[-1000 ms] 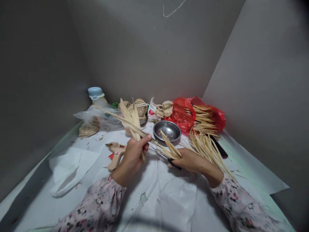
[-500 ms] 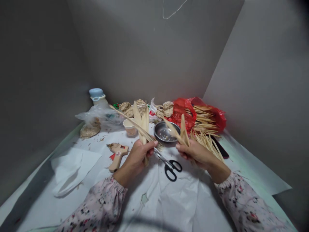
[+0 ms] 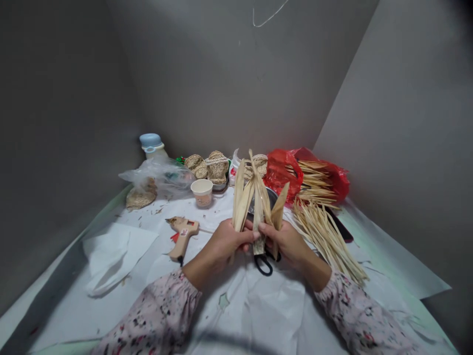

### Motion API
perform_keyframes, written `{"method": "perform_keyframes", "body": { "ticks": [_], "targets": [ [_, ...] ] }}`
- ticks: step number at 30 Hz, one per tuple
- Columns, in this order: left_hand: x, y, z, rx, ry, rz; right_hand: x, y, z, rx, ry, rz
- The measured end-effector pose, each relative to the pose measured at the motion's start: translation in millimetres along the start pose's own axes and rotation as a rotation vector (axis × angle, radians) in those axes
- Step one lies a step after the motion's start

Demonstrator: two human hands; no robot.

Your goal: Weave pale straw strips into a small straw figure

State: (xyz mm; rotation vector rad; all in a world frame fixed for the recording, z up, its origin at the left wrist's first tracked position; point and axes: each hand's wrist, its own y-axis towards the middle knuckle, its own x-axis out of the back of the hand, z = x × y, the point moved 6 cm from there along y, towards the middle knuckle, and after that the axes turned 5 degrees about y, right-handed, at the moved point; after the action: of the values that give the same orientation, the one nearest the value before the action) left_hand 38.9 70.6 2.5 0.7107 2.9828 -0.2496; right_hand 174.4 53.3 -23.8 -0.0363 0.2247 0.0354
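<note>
My left hand [image 3: 231, 241] is closed on pale dried husk strips [image 3: 242, 204] that fan upward from the fingers. Close beside it, my right hand [image 3: 286, 240] pinches the base of a husk strip at the middle and has a broader husk piece [image 3: 280, 204] rising from its grip. The two hands nearly touch, and their fingertips meet around the strips. Under them lie scissors, of which mainly the black handles [image 3: 264, 266] show. Behind the strips, a metal bowl [image 3: 272, 198] is partly hidden.
A glue gun [image 3: 184, 234] and a paper cup [image 3: 202, 193] lie left of the hands. Loose strips [image 3: 328, 239] cover a dark flat object [image 3: 342, 228] at right, before a red bag [image 3: 284, 175] of husks. Woven pieces [image 3: 217, 167] and a blue-lidded bottle [image 3: 151, 143] stand behind.
Both hands have come together from apart, bringing their husk strips side by side. The strips now stand in front of the bowl, and the hands cover the scissor blades.
</note>
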Motion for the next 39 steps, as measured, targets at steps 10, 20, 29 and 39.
{"method": "perform_keyframes", "body": {
  "ticks": [10,20,29,39],
  "targets": [
    [4.3,-0.5,0.7,0.086,-0.394,-0.038,0.7,-6.0,14.4,0.010,0.225,-0.041],
    [8.8,5.5,8.9,0.060,-0.564,-0.099,-14.4,-9.9,9.9,-0.031,0.020,0.031],
    [2.6,3.3,2.8,0.020,-0.515,-0.059,-16.2,-9.2,6.7,0.017,-0.247,0.013],
    [0.7,2.1,2.2,-0.033,-0.371,0.050,-6.7,-6.6,6.6,0.014,0.001,-0.009]
  ]
}}
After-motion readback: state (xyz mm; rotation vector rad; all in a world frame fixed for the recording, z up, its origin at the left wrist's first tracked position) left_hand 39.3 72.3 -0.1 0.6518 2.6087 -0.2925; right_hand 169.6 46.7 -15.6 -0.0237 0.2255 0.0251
